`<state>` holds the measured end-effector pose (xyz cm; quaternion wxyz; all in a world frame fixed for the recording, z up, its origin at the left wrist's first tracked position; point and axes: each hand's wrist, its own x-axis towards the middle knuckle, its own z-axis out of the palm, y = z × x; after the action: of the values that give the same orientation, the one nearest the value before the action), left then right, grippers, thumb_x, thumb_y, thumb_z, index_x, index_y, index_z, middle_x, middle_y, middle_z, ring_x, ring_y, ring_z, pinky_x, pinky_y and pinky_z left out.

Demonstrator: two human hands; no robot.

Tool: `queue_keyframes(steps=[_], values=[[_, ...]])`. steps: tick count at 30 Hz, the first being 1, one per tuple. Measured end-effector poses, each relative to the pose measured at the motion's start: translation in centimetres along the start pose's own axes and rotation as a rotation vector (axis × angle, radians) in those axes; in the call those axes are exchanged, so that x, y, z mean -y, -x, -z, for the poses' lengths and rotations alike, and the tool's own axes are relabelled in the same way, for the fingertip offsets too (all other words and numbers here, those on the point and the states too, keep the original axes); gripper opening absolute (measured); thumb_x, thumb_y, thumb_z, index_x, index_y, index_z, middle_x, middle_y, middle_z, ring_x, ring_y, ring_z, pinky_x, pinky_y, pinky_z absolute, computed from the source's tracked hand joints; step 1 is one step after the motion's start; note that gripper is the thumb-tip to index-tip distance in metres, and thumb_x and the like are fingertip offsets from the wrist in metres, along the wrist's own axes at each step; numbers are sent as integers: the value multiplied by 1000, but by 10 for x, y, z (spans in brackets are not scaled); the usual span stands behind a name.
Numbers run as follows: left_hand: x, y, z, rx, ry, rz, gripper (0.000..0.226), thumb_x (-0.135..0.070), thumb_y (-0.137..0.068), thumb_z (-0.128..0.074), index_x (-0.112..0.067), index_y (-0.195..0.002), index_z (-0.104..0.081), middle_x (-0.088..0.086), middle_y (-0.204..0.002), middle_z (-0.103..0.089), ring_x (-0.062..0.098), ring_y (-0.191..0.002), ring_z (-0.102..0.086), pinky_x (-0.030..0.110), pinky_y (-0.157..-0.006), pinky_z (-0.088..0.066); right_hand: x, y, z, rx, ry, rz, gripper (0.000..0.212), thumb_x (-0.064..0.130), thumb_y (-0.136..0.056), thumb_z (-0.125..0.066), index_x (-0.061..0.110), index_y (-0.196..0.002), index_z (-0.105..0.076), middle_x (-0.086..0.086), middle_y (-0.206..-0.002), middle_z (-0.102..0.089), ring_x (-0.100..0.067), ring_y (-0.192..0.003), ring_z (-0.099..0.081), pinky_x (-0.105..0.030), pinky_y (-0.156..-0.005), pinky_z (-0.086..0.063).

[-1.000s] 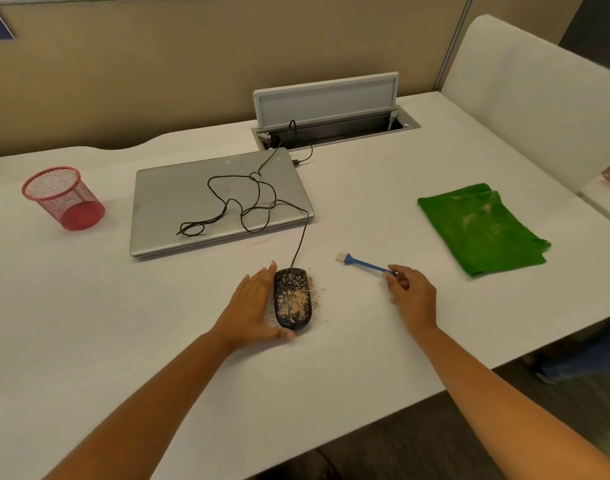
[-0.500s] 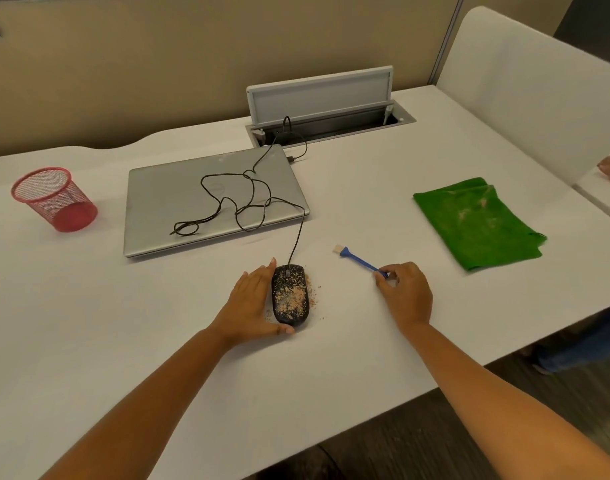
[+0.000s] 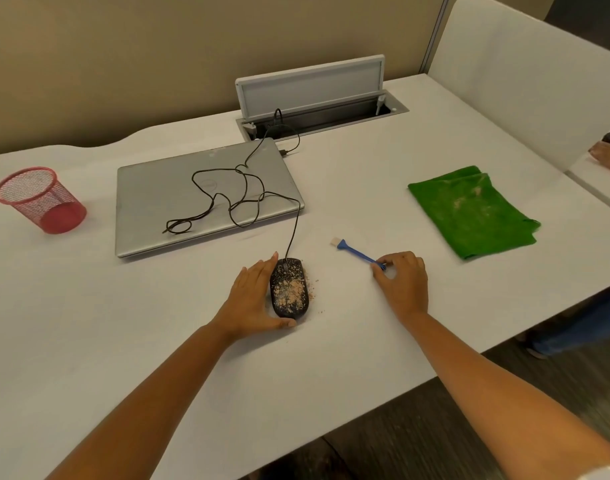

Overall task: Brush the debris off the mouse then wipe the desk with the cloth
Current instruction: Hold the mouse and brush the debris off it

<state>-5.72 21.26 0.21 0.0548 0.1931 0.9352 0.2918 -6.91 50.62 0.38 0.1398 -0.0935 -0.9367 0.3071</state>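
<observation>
A black wired mouse covered in tan debris lies on the white desk. Some crumbs are scattered on the desk just right of it. My left hand holds the mouse from its left side, fingers along the side and thumb at its near end. A small blue brush with a white head lies to the right of the mouse. My right hand pinches the near end of the brush handle. A green cloth with tan specks lies flat further right.
A shut grey laptop lies behind the mouse with the mouse cord coiled on it. A red mesh cup stands at the far left. An open cable hatch sits at the back. Another person's hand shows at the right edge.
My right hand's fingers have closed on the brush handle's end. The left hand and mouse have stayed in place. The view shifted slightly.
</observation>
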Motion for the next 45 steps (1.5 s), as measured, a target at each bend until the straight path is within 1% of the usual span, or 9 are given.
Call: queue_keyframes(steps=[4,8,11,16,20,24,32,39,45], values=[[0,-2,-1,9,1,-5,127,-91,-47,-47,-26,-145,2,5,-153,-16,24,-140,-12,39,-113,-3,0,0,0,0,4,-1,13,23,-80,-68,13,-89,-68,-6,-93,-63,-23,-90,-51,-33,-74,-46],[-2,-3,0,2,18,-8,124,-87,-48,-53,-32,-143,5,6,-147,-26,24,-136,-21,42,-113,-9,0,0,0,0,5,-3,13,23,-80,-68,14,-89,-69,-6,-93,-63,-23,-89,-50,-32,-73,-45],[-4,-5,-1,-22,29,-14,124,-80,-49,-59,-27,-145,-1,7,-143,-31,23,-130,-26,41,-111,-18,0,0,0,0,2,0,14,23,-81,-68,13,-89,-69,-6,-93,-63,-23,-90,-50,-32,-73,-45],[-6,-4,-5,-53,73,-4,123,-74,-50,-63,-28,-146,-1,7,-145,-27,23,-134,-18,39,-112,-13,0,0,0,-2,10,1,14,24,-81,-68,12,-89,-69,-6,-93,-63,-23,-90,-50,-32,-74,-45],[-5,-4,-5,-69,107,10,125,-70,-49,-69,-31,-146,-1,5,-139,-31,19,-126,-28,35,-106,-26,0,0,0,-4,10,0,13,24,-81,-68,13,-88,-68,-7,-93,-62,-23,-90,-50,-33,-75,-45],[-6,0,-7,-91,124,28,126,-69,-49,-70,-31,-145,1,5,-138,-30,17,-124,-28,31,-104,-26,1,1,0,-11,3,-3,12,23,-81,-67,13,-88,-69,-7,-94,-63,-23,-90,-50,-34,-75,-45],[-16,25,11,-212,134,47,124,-57,-50,-77,-39,-141,5,8,-141,-27,21,-129,-26,37,-108,-26,-2,0,1,23,20,21,12,24,-81,-66,15,-89,-68,-6,-95,-62,-24,-89,-51,-32,-75,-42],[-26,66,33,-323,96,58,121,-54,-51,-77,-34,-142,-1,7,-137,-32,18,-124,-29,33,-105,-27,-4,10,6,61,4,16,11,21,-80,-66,12,-87,-67,-9,-95,-62,-26,-87,-51,-29,-73,-37],[-36,112,39,-380,59,119,122,-61,-52,-76,-39,-143,3,2,-137,-29,13,-123,-27,30,-104,-25,4,27,14,50,-143,-40,15,19,-83,-66,7,-90,-68,-16,-99,-64,-30,-93,-54,-33,-79,-40]])
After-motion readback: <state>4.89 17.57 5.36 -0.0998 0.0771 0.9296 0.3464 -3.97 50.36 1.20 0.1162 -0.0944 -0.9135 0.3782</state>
